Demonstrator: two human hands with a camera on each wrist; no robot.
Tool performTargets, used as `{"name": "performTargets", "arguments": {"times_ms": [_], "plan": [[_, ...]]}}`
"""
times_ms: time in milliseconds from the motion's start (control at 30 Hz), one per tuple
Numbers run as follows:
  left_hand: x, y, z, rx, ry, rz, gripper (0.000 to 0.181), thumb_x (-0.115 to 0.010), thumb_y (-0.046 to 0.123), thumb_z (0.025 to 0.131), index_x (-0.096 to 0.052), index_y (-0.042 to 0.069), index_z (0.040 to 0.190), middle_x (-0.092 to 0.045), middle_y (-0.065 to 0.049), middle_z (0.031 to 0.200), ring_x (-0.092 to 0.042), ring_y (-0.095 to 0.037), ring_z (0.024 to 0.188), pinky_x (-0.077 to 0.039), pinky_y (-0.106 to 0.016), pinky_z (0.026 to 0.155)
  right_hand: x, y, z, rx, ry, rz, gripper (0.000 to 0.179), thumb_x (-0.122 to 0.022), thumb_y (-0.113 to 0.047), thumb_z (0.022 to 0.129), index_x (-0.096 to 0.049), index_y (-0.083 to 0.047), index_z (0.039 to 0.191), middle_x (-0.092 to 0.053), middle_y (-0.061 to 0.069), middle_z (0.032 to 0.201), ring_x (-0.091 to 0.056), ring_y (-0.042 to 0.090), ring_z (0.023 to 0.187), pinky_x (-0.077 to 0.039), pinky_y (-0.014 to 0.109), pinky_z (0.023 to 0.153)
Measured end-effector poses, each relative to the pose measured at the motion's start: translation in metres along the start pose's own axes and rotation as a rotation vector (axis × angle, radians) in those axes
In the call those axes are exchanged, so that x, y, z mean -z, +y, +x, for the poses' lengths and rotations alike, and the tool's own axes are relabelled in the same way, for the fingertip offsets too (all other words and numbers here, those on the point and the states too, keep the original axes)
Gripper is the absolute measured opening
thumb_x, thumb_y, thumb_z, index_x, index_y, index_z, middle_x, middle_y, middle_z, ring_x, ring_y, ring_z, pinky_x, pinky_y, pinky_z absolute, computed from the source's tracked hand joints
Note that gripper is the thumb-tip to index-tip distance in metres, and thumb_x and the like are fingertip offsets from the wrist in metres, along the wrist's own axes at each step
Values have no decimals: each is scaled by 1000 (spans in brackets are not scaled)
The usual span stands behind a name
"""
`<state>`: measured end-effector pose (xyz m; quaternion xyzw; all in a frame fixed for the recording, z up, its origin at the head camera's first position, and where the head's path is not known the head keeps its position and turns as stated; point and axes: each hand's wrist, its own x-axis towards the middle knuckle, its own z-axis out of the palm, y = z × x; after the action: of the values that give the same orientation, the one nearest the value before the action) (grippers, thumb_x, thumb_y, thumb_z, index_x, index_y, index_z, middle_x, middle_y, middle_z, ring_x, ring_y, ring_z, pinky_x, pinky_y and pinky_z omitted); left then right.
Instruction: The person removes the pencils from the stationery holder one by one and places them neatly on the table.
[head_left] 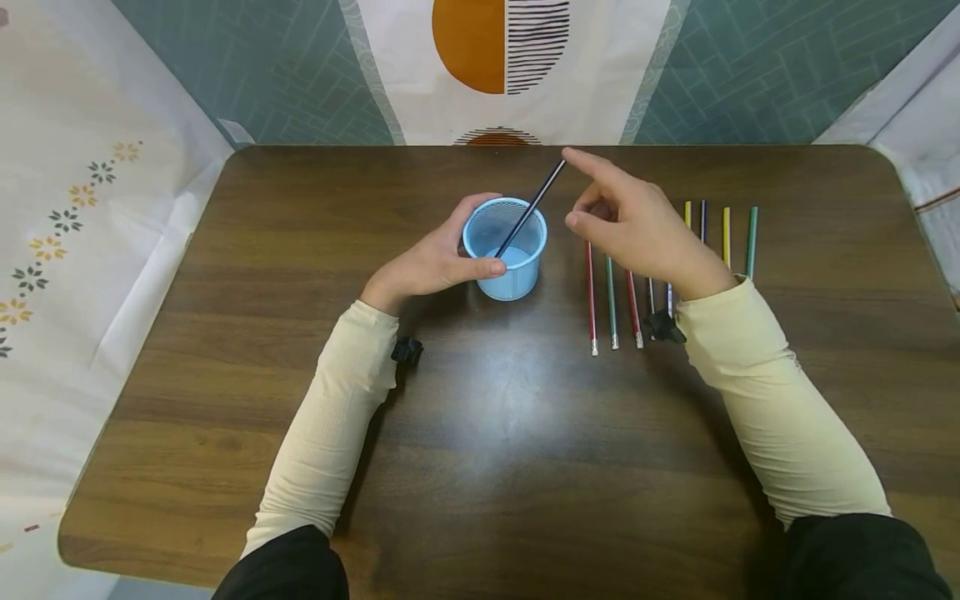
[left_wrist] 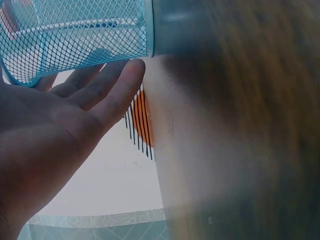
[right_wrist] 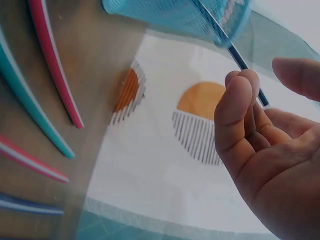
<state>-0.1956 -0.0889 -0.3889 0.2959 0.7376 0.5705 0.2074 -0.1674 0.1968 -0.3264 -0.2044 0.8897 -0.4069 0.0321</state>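
A light blue mesh pencil cup stands upright on the table. My left hand holds it, thumb across the near side of the rim and fingers along the far side. In the left wrist view those fingers lie along the mesh wall. A dark pencil leans in the cup, its upper end sticking out to the right. The index fingertip of my right hand is right at that upper end. In the right wrist view the thumb stands apart from the pencil and the other fingers are bent.
Right of the cup several pencils lie side by side, among them a red one, a teal one, a yellow one and a green one. My right forearm overlaps some of them. The brown wooden table meets a patterned cloth behind.
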Motion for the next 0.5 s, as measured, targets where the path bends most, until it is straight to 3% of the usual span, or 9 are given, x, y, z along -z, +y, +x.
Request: {"name": "performTargets", "arguments": {"times_ms": [100, 200, 333, 500], "plan": [[-1, 1, 2, 0, -5, -9, 89, -80, 29, 88, -23, 15, 154, -39, -10, 146, -40, -29, 130, -45, -47, 99, -6, -1, -1, -17, 82, 38, 50, -60, -16, 102, -48, -21, 150, -64, 6, 102, -54, 21, 79, -44, 32, 69], [-1, 1, 2, 7, -5, -11, 88, -78, 17, 88, -21, 14, 155, -38, -13, 147, -39, -32, 131, -45, -47, 98, -8, -3, -2, -23, 197, 105, 28, -61, -18, 102, -62, -11, 129, -63, 7, 94, -55, 21, 74, -47, 26, 65], [-1, 0, 2, 26, -1, -13, 87, -75, 8, 88, -20, 10, 155, -37, -17, 147, -38, -37, 131, -45, -47, 99, -11, -5, -3, -13, 273, 193, 14, -65, -19, 100, -67, -8, 108, -62, 7, 86, -59, 22, 70, -49, 24, 62], [0, 0, 2, 32, 0, -23, 86, -75, 9, 88, -20, 8, 154, -35, -20, 147, -37, -41, 132, -45, -48, 99, -7, -3, -2, 35, 345, 294, 3, -67, -14, 98, -67, -12, 100, -64, 7, 86, -64, 22, 67, -51, 24, 61]]}}
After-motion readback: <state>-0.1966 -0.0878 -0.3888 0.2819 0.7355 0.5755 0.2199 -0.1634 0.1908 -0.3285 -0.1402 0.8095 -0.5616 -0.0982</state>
